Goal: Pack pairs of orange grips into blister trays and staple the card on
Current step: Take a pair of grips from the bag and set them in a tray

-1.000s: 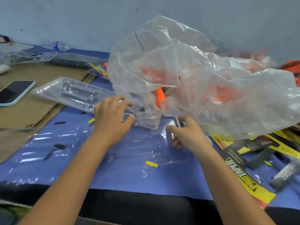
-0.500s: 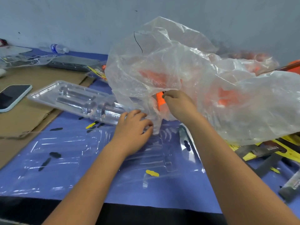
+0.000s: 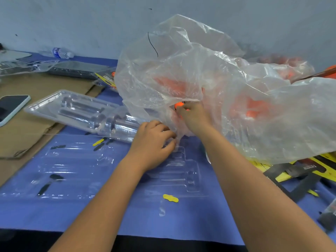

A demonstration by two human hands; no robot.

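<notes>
Right hand (image 3: 193, 118) reaches into the mouth of the big clear bag (image 3: 227, 91), fingers curled round an orange grip (image 3: 179, 104) whose tip shows just at its eleven o'clock; left hand (image 3: 154, 142) sits at its seven o'clock, pinching the bag's lower edge against the table (image 3: 181, 219), fingers bent; more orange grips show blurred through the plastic at two and three o'clock of the right hand, how many I cannot tell; directly under both wrists lies a flat clear tray (image 3: 178, 171), its pockets bare; a second flat tray (image 3: 72, 160) lies at nine o'clock of it; a deeper stack of trays (image 3: 81, 110) lies at ten o'clock of the left hand; yellow-and-black cards (image 3: 300, 171) lie at four o'clock of the bag, partly under it; a phone (image 3: 11, 108) rests on cardboard (image 3: 27, 135) far at nine o'clock.
</notes>
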